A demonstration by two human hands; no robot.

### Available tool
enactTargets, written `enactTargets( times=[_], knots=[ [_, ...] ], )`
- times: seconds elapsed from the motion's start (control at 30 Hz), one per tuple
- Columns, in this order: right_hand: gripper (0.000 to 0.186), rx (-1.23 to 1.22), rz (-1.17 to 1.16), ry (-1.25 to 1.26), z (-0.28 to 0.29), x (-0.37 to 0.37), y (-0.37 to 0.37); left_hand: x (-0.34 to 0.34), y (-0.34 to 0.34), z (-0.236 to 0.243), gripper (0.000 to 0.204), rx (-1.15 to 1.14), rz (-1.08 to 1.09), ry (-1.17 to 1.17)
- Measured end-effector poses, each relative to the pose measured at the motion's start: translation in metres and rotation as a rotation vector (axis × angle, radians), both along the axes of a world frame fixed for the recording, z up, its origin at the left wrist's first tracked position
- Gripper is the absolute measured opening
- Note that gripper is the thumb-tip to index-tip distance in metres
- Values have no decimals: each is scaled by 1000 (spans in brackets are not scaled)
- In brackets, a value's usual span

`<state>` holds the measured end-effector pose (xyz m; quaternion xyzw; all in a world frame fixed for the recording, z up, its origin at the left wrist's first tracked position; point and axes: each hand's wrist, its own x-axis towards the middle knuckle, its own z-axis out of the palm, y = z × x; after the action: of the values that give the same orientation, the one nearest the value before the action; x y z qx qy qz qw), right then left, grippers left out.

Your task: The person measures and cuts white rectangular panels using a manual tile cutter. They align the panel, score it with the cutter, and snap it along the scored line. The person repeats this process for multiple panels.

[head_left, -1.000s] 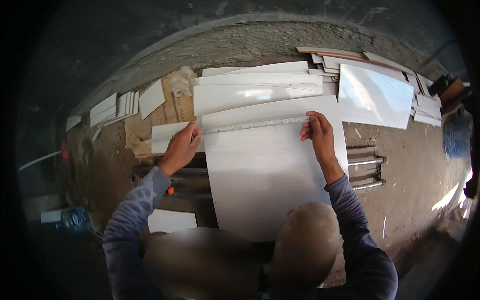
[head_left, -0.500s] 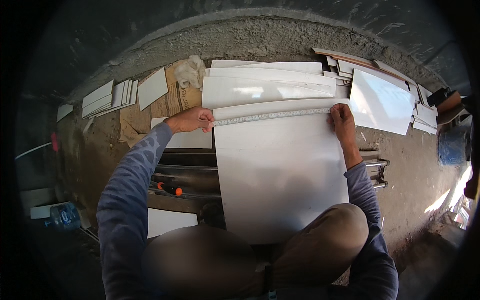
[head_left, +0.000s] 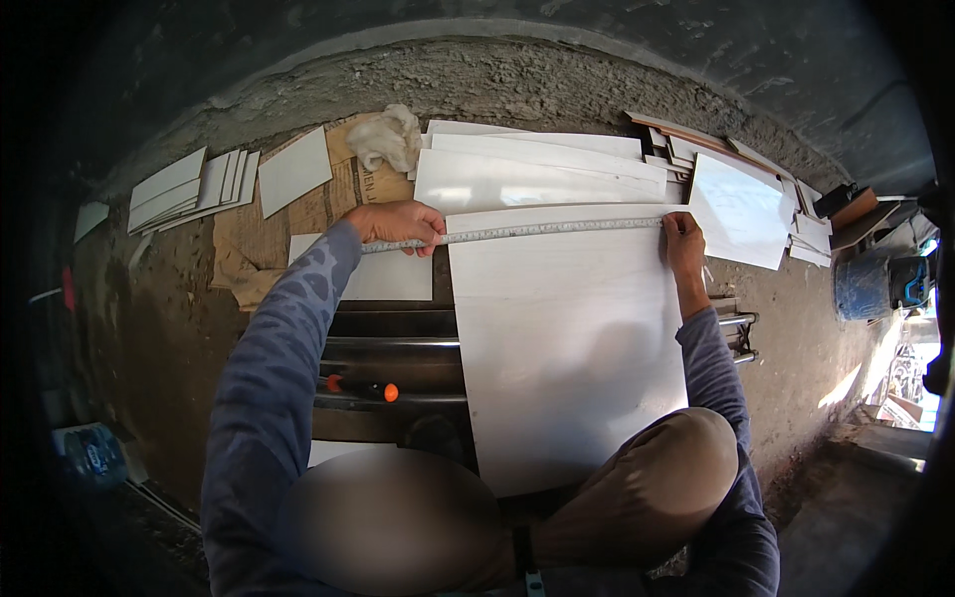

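A large white tile [head_left: 567, 328] lies in front of me between my knees. A measuring tape [head_left: 557, 231] is stretched across it, near its far edge. My left hand [head_left: 403, 225] is closed on the tape just beyond the tile's left edge, and a length of the strip runs on to the left beneath my wrist. At the tile's right edge, the fingers of my right hand [head_left: 684, 244] pinch the other end of the tape. Whether a tape case hangs on either side is hidden.
Behind it lie long white tiles [head_left: 537, 179] and a crumpled pale cloth [head_left: 386, 139]. Cut tiles [head_left: 194, 189] sit at far left, a glossy tile [head_left: 736, 214] at right. Left of the large tile are metal rails [head_left: 393, 343] and an orange-ended tool [head_left: 390, 392]. A blue bucket [head_left: 861, 289] stands far right.
My left hand has shifted its hold, and the strip now shows left of it, under the wrist. The right hand stays at the tile's right edge. The view has turned slightly.
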<state>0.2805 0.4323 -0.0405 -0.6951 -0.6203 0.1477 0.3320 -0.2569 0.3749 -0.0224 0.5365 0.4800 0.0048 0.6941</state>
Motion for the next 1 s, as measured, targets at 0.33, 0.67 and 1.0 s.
enactTargets(
  times=[0.33, 0.67, 1.0],
  knots=[
    [24, -24, -74, -116, 4, -35, -5, 0, -8, 5, 32, 58, 129, 20],
    [21, 41, -7, -112, 2, -43, -7, -1, -5, 5, 29, 87, 170, 35],
    [20, 34, -27, -134, 3, -48, -11, -2, 6, -6, 26, 102, 131, 53]
  ],
)
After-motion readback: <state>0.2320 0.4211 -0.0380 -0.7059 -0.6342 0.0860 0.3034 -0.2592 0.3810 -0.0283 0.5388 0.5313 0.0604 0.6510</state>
